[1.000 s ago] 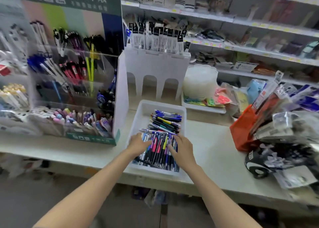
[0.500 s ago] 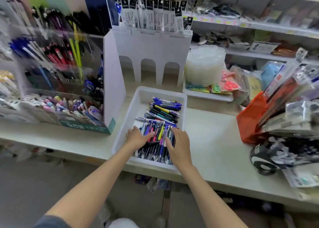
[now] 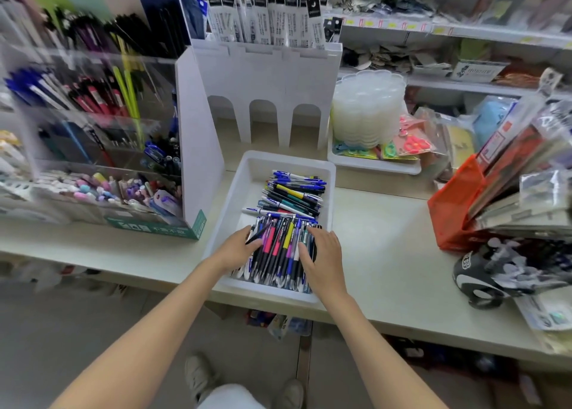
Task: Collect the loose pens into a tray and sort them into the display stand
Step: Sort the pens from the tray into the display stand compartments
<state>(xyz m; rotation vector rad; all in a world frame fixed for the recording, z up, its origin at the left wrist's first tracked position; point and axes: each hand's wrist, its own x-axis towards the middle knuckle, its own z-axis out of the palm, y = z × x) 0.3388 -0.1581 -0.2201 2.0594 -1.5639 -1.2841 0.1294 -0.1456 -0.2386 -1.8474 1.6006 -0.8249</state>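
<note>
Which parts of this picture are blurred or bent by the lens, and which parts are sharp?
Head view: the pens in the white tray, the left hand and the right hand are sharp; the display stand at the left edge is smeared by blur; the packets at the right edge are soft too; the wide lens bows the counter edge; light is soft, without hard shadows.

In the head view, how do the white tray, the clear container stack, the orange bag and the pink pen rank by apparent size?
1. white tray
2. clear container stack and orange bag: they look alike, so unranked
3. pink pen
</note>
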